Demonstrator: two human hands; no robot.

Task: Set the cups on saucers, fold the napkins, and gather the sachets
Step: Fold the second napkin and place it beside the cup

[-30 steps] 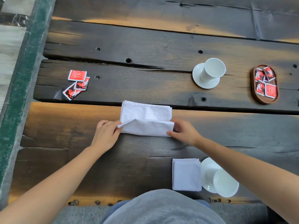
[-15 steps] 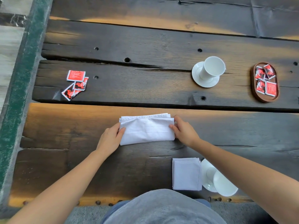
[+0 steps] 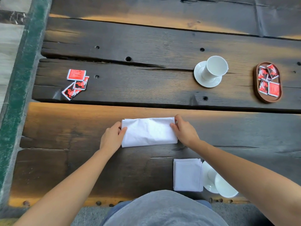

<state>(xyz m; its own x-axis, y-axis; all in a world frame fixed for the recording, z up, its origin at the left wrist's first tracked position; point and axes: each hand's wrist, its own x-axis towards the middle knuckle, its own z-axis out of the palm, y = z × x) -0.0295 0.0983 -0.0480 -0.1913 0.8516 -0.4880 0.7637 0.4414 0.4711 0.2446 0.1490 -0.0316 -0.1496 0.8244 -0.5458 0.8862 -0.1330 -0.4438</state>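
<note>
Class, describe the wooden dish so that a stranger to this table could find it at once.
Start at the far cup on its saucer and look right. There lies the wooden dish, a brown oval holding red sachets; the other sachets lie loose far left.

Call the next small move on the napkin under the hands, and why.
Probably fold one short end over to the other. The napkin is a long strip, left hand and right hand at its ends; the finished napkin is squarer.
</note>
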